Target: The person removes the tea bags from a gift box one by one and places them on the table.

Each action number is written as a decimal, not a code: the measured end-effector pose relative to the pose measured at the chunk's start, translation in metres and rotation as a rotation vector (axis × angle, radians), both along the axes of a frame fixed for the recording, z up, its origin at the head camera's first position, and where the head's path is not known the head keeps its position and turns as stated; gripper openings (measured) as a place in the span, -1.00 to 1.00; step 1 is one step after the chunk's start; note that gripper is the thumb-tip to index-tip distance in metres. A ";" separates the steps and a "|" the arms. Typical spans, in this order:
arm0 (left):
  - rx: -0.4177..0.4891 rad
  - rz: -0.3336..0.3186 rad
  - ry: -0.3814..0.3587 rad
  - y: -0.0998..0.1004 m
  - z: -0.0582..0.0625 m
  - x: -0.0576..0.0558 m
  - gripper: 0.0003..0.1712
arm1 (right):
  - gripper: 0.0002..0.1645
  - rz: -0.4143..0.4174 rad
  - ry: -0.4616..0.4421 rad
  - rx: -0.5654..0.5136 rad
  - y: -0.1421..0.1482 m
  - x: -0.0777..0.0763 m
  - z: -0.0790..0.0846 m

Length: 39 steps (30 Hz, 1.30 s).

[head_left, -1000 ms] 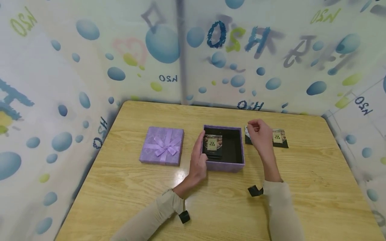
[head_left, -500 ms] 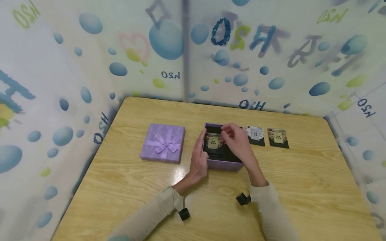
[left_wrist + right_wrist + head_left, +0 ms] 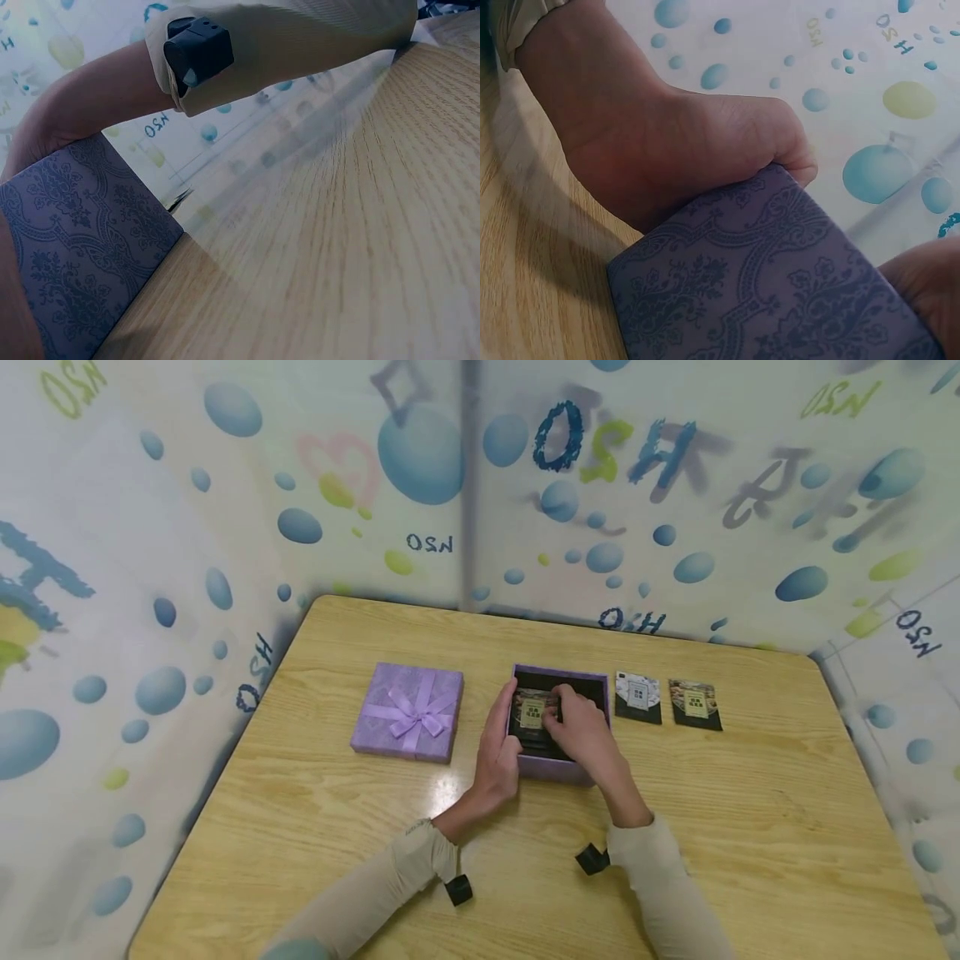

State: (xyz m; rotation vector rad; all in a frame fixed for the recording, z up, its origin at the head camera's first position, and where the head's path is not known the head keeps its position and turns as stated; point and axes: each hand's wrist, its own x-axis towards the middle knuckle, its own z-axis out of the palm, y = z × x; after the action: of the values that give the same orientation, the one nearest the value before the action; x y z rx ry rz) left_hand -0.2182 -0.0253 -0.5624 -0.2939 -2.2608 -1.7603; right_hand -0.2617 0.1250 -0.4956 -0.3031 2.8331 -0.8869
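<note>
A purple gift box (image 3: 557,768) stands without its lid at mid-table, its inside black. My left hand (image 3: 497,767) holds its left side, the fingers along the outer wall and the thumb at the front left corner. Inside on the left lie several stacked dark packets, the top packet (image 3: 531,712) bearing a food picture and a pale label. My right hand (image 3: 588,731) reaches into the box, thumb and curled fingers at that packet's right edge; whether they pinch it is hidden. Both wrist views show the box's patterned outer wall (image 3: 742,277), not the packets.
The purple lid (image 3: 408,712) with a ribbon bow lies left of the box. To the right, a white-and-black packet (image 3: 638,697) and a dark food-picture packet (image 3: 695,703) lie side by side. A patterned wall (image 3: 420,460) closes off the table's back.
My right hand has moved left from above the white-and-black packet into the box, down to the stacked packets. The left hand keeps its hold on the box.
</note>
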 end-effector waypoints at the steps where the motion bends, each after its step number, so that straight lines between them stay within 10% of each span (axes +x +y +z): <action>1: -0.005 0.000 -0.001 0.000 -0.001 0.000 0.05 | -0.51 0.003 -0.021 -0.004 0.000 0.000 0.000; 25: -0.013 -0.006 0.011 -0.001 -0.002 0.001 0.02 | -0.50 -0.018 0.138 0.008 -0.004 0.004 0.000; 39: -0.008 0.000 0.019 0.000 0.001 0.000 0.03 | -0.41 0.007 -0.028 -0.060 0.002 -0.005 0.003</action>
State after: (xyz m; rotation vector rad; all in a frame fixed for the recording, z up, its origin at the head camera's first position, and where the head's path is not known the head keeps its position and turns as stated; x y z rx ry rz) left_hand -0.2187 -0.0253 -0.5618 -0.3107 -2.2550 -1.7417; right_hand -0.2668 0.1271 -0.4924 -0.3057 2.7826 -0.9682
